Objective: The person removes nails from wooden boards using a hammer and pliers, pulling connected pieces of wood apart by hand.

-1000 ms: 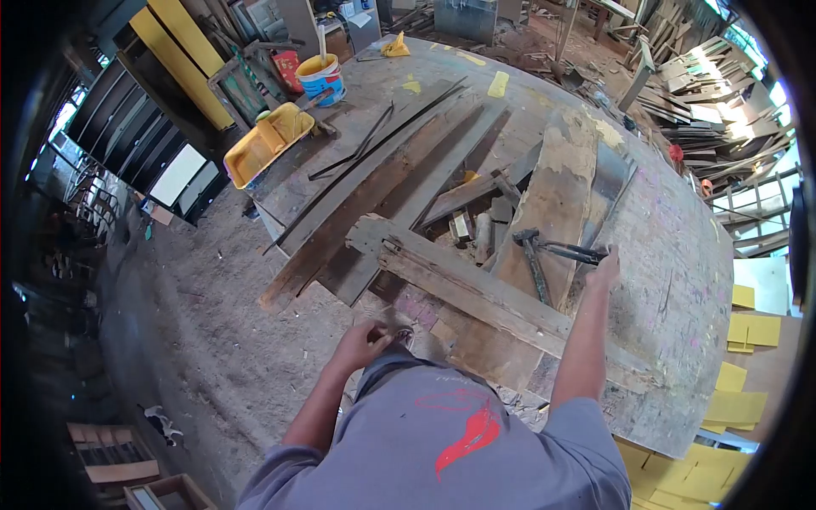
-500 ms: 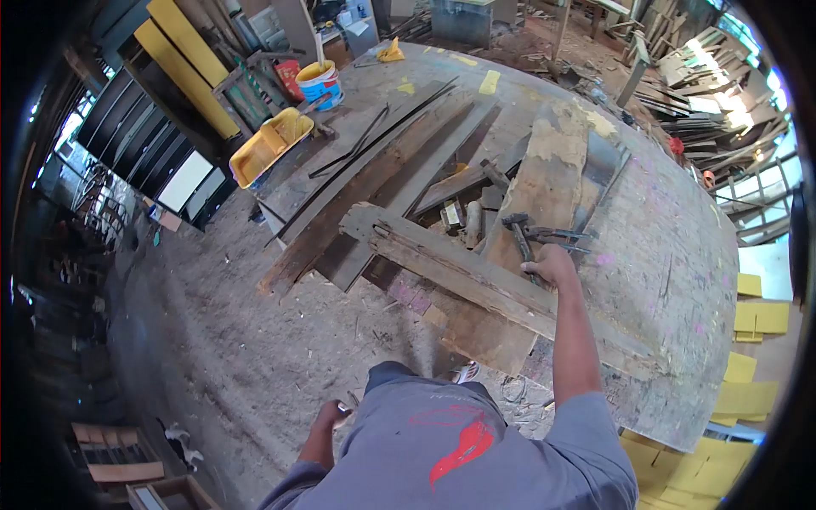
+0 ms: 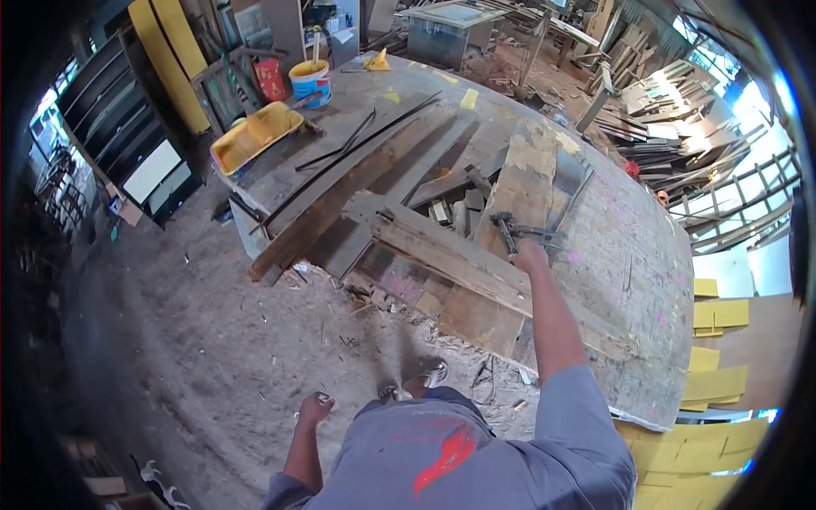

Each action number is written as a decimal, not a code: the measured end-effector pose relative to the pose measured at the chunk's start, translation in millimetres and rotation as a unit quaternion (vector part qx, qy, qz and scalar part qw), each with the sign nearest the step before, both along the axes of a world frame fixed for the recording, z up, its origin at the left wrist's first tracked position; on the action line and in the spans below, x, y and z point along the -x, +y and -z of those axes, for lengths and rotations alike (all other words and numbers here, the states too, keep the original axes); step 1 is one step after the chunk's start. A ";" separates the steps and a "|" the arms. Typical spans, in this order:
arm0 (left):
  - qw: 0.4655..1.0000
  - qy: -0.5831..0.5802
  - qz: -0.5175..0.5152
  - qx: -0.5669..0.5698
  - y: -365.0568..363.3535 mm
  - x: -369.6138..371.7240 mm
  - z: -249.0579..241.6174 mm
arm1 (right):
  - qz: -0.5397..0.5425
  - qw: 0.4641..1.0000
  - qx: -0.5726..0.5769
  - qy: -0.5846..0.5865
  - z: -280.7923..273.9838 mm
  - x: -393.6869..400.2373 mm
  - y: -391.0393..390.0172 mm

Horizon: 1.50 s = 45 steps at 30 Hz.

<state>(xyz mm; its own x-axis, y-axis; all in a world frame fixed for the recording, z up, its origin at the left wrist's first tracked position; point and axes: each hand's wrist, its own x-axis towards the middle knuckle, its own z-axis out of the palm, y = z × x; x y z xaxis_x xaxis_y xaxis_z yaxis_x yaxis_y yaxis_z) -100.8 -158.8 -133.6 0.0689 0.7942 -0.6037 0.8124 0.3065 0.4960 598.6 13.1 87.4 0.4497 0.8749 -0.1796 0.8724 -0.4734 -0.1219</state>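
Note:
My right hand (image 3: 531,256) is closed around the handle of a hammer (image 3: 504,228), whose dark head rests over a wide worn board (image 3: 529,166). Right beside it lies another dark metal hand tool, like pincers (image 3: 544,233), partly hidden by my fingers. A long weathered plank (image 3: 442,255) with a split, rough edge crosses the table's near side, just left of my right forearm. Low at my side, away from the table, hangs my left hand (image 3: 315,409) with curled fingers; something small may be between them, too small to name.
Long boards and thin dark strips (image 3: 348,149) lie on the big worktable (image 3: 625,229). A yellow paint tray (image 3: 257,138) and a paint bucket (image 3: 310,83) stand at its far left. Scrap wood (image 3: 671,110) is piled beyond. Yellow pieces (image 3: 721,314) lie at the right.
The view has shifted, so the table appears further left and more floor shows. My right hand stays at the hammer. My left hand hangs slightly further from my body.

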 end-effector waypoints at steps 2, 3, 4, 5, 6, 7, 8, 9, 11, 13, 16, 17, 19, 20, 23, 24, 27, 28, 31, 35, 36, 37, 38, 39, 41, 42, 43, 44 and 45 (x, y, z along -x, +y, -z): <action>0.999 0.042 0.030 0.010 -21.8 11.5 13.9 | 0.020 0.999 -0.039 0.008 -3.3 8.1 2.2; 0.998 0.047 0.034 0.025 -32.1 10.8 7.5 | 0.031 0.997 -0.063 0.011 -1.6 8.4 0.5; 0.997 0.053 0.040 0.039 -44.4 11.9 -1.0 | 0.045 0.995 -0.088 0.016 -0.5 8.2 -1.7; 0.996 0.062 0.049 0.051 -50.2 11.5 -8.5 | 0.057 0.990 -0.124 0.020 1.1 7.0 -2.1; 0.995 0.061 0.054 0.056 -53.6 10.3 -8.7 | 0.071 0.984 -0.160 0.025 -4.4 8.5 0.6; 0.994 0.061 0.061 0.059 -58.3 8.6 -9.8 | 0.087 0.976 -0.198 0.029 -11.1 7.4 3.9; 0.994 0.062 0.068 0.063 -59.6 7.3 -7.3 | 0.070 0.974 -0.214 0.014 -22.7 3.0 9.0; 0.996 0.048 0.066 0.041 -58.1 1.0 -12.0 | 0.055 0.972 -0.229 -0.001 -34.9 -1.8 12.2; 0.993 0.063 0.092 0.033 -41.0 -17.7 -33.1 | 0.051 0.941 -0.333 -0.045 -59.4 -7.5 16.6; 0.992 0.062 0.113 0.012 -8.9 -46.9 -56.8 | 0.005 0.917 -0.397 -0.039 -97.6 -12.6 5.2; 0.989 0.023 0.138 -0.045 41.3 -88.6 -74.5 | -0.023 0.874 -0.485 0.000 -158.1 -2.2 -41.7; 0.987 0.001 0.149 -0.065 58.9 -106.1 -81.4 | -0.026 0.858 -0.513 0.018 -174.0 3.9 -61.5; 0.975 -0.026 0.201 -0.095 91.1 -151.4 -112.8 | -0.009 0.849 -0.529 0.002 -193.6 12.8 -108.1; 0.969 -0.055 0.218 -0.106 103.6 -173.0 -123.2 | -0.002 0.844 -0.537 -0.005 -197.4 17.0 -132.0; 0.939 -0.154 0.259 -0.164 129.7 -234.6 -155.9 | 0.073 0.835 -0.535 0.104 -189.6 25.4 -205.4; 0.925 -0.172 0.280 -0.191 138.2 -254.3 -160.9 | 0.096 0.819 -0.549 0.138 -183.7 33.6 -228.5; 0.872 -0.206 0.343 -0.281 168.0 -304.3 -183.5 | 0.184 0.787 -0.533 0.249 -163.0 63.9 -294.1; 0.848 -0.185 0.368 -0.333 178.1 -318.2 -198.2 | 0.214 0.783 -0.522 0.264 -152.6 75.6 -316.6; 0.767 -0.127 0.400 -0.487 207.0 -365.9 -238.3 | 0.275 0.775 -0.495 0.280 -114.3 104.7 -377.0; 0.693 -0.037 0.459 -0.555 261.4 -398.4 -258.7 | 0.351 0.764 -0.467 0.274 -94.3 157.3 -409.5; 0.672 -0.011 0.482 -0.562 273.4 -402.2 -266.1 | 0.364 0.758 -0.464 0.278 -88.4 164.1 -416.9; 0.703 -0.011 0.511 -0.494 285.6 -405.3 -269.6 | 0.379 0.760 -0.451 0.276 -79.4 168.5 -425.6; 0.728 -0.009 0.538 -0.424 296.2 -407.7 -273.2 | 0.383 0.761 -0.447 0.272 -66.8 171.8 -434.2; 0.750 -0.005 0.561 -0.351 297.9 -411.9 -283.1 | 0.388 0.763 -0.443 0.269 -56.5 174.3 -439.2; 0.747 0.003 0.569 -0.343 293.8 -412.6 -297.2 | 0.404 0.756 -0.440 0.267 -39.1 178.0 -447.1; 0.747 0.007 0.573 -0.338 289.2 -411.5 -306.8 | 0.406 0.755 -0.441 0.267 -36.0 180.1 -447.8; 0.757 0.011 0.572 -0.316 289.0 -412.8 -313.7 | 0.406 0.755 -0.440 0.268 -33.7 181.3 -448.2; 0.768 0.015 0.569 -0.293 290.4 -413.4 -319.1 | 0.406 0.756 -0.438 0.269 -31.3 181.7 -448.6; 0.781 0.019 0.563 -0.269 291.9 -413.2 -322.0 | 0.398 0.762 -0.436 0.267 -28.4 181.1 -449.1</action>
